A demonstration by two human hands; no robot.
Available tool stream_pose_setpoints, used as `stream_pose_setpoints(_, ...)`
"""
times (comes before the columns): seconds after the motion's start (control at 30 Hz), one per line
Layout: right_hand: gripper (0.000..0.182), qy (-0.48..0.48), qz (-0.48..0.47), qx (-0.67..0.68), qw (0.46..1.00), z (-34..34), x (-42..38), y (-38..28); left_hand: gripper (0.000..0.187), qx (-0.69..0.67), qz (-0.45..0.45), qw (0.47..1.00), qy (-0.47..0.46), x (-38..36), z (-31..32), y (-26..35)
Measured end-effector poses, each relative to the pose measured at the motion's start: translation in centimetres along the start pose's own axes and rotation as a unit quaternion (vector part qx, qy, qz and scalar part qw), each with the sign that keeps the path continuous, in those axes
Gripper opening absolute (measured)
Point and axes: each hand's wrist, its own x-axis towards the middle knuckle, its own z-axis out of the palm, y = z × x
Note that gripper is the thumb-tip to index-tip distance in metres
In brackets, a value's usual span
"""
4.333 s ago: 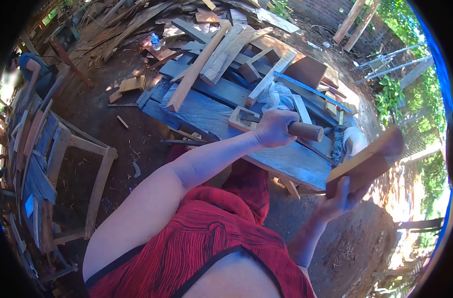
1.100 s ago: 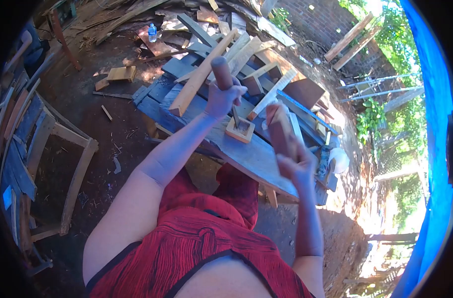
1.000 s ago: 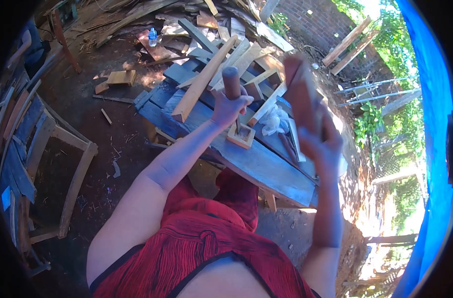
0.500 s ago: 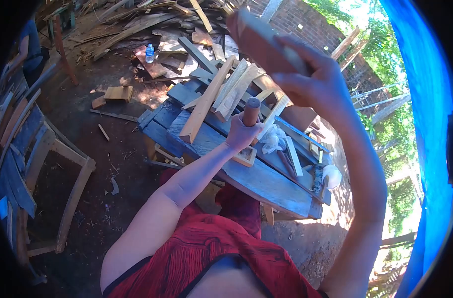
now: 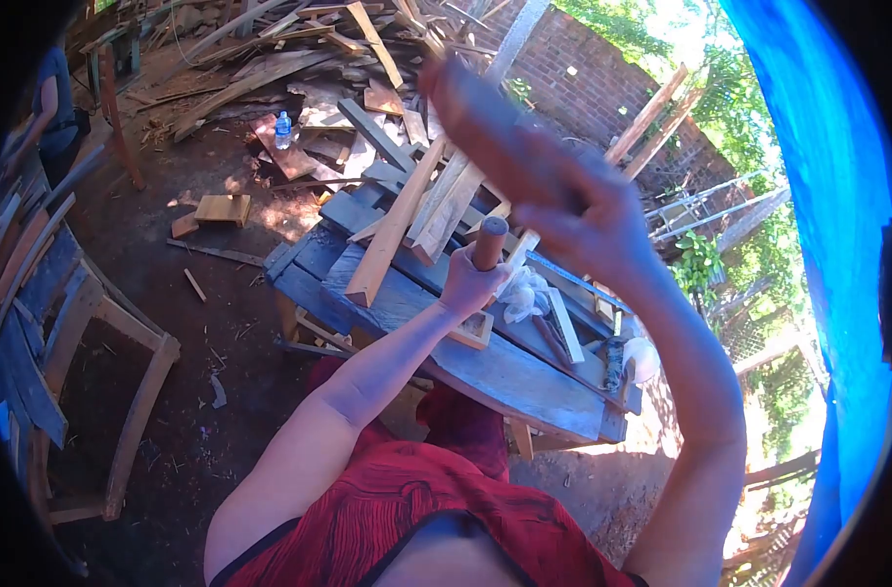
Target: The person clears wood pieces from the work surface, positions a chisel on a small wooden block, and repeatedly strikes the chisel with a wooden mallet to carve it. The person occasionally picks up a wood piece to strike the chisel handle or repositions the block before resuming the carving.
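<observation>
My left hand [image 5: 465, 286] is wrapped round the upright wooden handle of a chisel [image 5: 491, 241] over the workbench [image 5: 534, 380]; the blade is hidden below the fist. A short pale wood piece with a recess [image 5: 473, 331] lies just under that hand on the bench. Raised above and to the right, my right hand [image 5: 597, 220] grips a thick reddish-brown wooden mallet [image 5: 485, 127], smeared by motion. Its head points to the upper left, apart from the chisel.
Long wood pieces [image 5: 402, 220] lie across the bench's left part. Beside them are a plastic bag [image 5: 526, 296] and a pale strip [image 5: 565, 325]. Chair frames [image 5: 137, 411] stand at left. Behind are scrap wood [image 5: 260, 88], a water bottle [image 5: 283, 129] and a seated person [image 5: 54, 108].
My right hand has come lower with the mallet. My left hand keeps its hold on the chisel. The view has shifted slightly, showing more of the person at left.
</observation>
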Motion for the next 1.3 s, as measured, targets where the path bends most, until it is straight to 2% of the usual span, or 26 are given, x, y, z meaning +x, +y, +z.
stream_pose_setpoints(0.03,0.066,-0.105,0.033,-0.158,0.981,0.6,-0.2,-0.3,0.016,-0.003,-0.008,1.000,0.009,0.0,0.1,0.2)
stream_pose_setpoints(0.07,0.065,-0.212,0.104,-0.187,0.954,0.8,-0.4,-0.9,0.016,-0.004,-0.004,1.000,0.007,0.0,0.2,0.3)
stream_pose_setpoints(0.13,0.066,-0.250,0.114,-0.195,0.942,-0.3,1.0,-1.3,0.015,0.004,-0.020,1.000,0.016,0.2,0.2,0.4)
stream_pose_setpoints(0.17,0.066,-0.249,0.116,-0.197,0.941,-0.5,1.3,-0.9,0.015,0.002,-0.020,1.000,0.014,0.3,0.2,0.1)
stream_pose_setpoints(0.23,0.068,-0.083,0.066,-0.078,0.991,-0.9,1.3,-0.2,0.015,0.005,0.000,1.000,-0.006,0.3,0.3,-0.5)
stream_pose_setpoints(0.27,0.068,-0.084,0.069,-0.079,0.991,-0.8,1.2,-0.1,0.015,0.004,-0.002,1.000,-0.008,0.3,0.5,-0.7)
stream_pose_setpoints(0.33,0.069,0.039,0.054,0.110,0.992,-0.4,0.9,-0.5,0.015,0.039,0.045,0.998,-0.006,0.3,0.7,-0.7)
stream_pose_setpoints(0.37,0.067,0.003,0.037,0.007,0.999,-0.4,0.3,-0.6,0.015,0.040,0.046,0.998,-0.005,0.2,0.6,-0.3)
stream_pose_setpoints(0.4,0.067,0.003,0.034,0.007,0.999,-0.1,-0.3,-0.5,0.015,0.005,-0.004,1.000,0.001,0.0,0.6,0.1)
stream_pose_setpoints(0.47,0.068,-0.222,0.110,-0.173,0.953,0.3,-0.8,-0.1,0.014,-0.030,-0.050,0.998,0.006,-0.1,0.6,0.3)
stream_pose_setpoints(0.53,0.067,-0.220,0.090,-0.215,0.947,-0.6,-0.2,0.2,0.014,-0.002,-0.002,1.000,-0.001,0.1,0.7,-0.2)
stream_pose_setpoints(0.6,0.066,-0.062,0.070,-0.079,0.992,-1.4,0.1,0.0,0.014,0.008,0.000,1.000,-0.005,0.2,0.7,-0.4)
stream_pose_setpoints(0.63,0.064,-0.024,0.156,0.114,0.981,-1.8,0.2,-1.0,0.014,0.018,0.001,1.000,-0.008,0.1,0.7,-0.4)
stream_pose_setpoints(0.67,0.064,-0.026,0.155,0.115,0.981,-1.4,-0.1,-0.6,0.014,0.019,0.000,1.000,-0.006,0.0,0.8,-0.6)
stream_pose_setpoints(0.73,0.063,0.094,0.017,0.046,0.994,-0.5,-0.7,0.5,0.014,0.013,0.054,0.998,-0.005,0.1,0.8,-0.4)
stream_pose_setpoints(0.77,0.063,-0.006,0.043,-0.092,0.995,-0.6,-1.4,0.3,0.014,0.015,0.055,0.998,-0.003,0.0,0.6,-0.2)
stream_pose_setpoints(0.8,0.064,-0.159,0.146,-0.210,0.954,0.2,-1.5,0.0,0.014,0.011,0.030,0.999,0.000,0.0,0.5,0.1)
stream_pose_setpoints(0.87,0.065,-0.189,0.135,-0.193,0.953,-0.4,-1.5,0.5,0.014,0.009,0.008,1.000,-0.002,0.2,0.5,0.3)
stream_pose_setpoints(0.9,0.065,-0.188,0.134,-0.194,0.954,-0.8,-1.4,0.5,0.015,0.021,0.005,1.000,-0.005,0.3,0.5,-0.1)
stream_pose_setpoints(0.97,0.066,-0.057,0.125,-0.056,0.989,-1.4,-1.5,0.5,0.015,0.033,-0.002,0.999,-0.010,0.1,0.7,-0.2)
stream_pose_setpoints(1.0,0.066,-0.057,0.127,-0.055,0.989,-1.3,-1.8,0.7,0.015,0.035,0.005,0.999,-0.010,0.0,0.9,-0.3)
stream_pose_setpoints(1.07,0.067,0.075,0.063,0.119,0.988,-0.5,-2.6,1.3,0.015,0.042,0.011,0.999,-0.009,-0.1,1.0,-0.3)
stream_pose_setpoints(1.1,0.067,0.051,0.081,0.049,0.994,0.3,-3.7,1.9,0.015,0.040,0.017,0.999,-0.009,-0.1,1.0,-0.3)
stream_pose_setpoints(1.13,0.067,-0.079,0.110,-0.089,0.987,0.3,-4.6,1.7,0.015,0.037,0.024,0.999,-0.010,-0.1,1.1,-0.1)
stream_pose_setpoints(1.23,0.069,-0.109,0.132,-0.058,0.984,-0.1,-6.1,3.2,0.015,0.015,-0.008,1.000,-0.015,-0.3,1.4,0.6)
stream_pose_setpoints(1.3,0.070,-0.005,0.172,0.129,0.977,1.1,-8.0,6.3,0.015,0.019,-0.023,0.999,-0.022,-0.4,1.2,0.7)
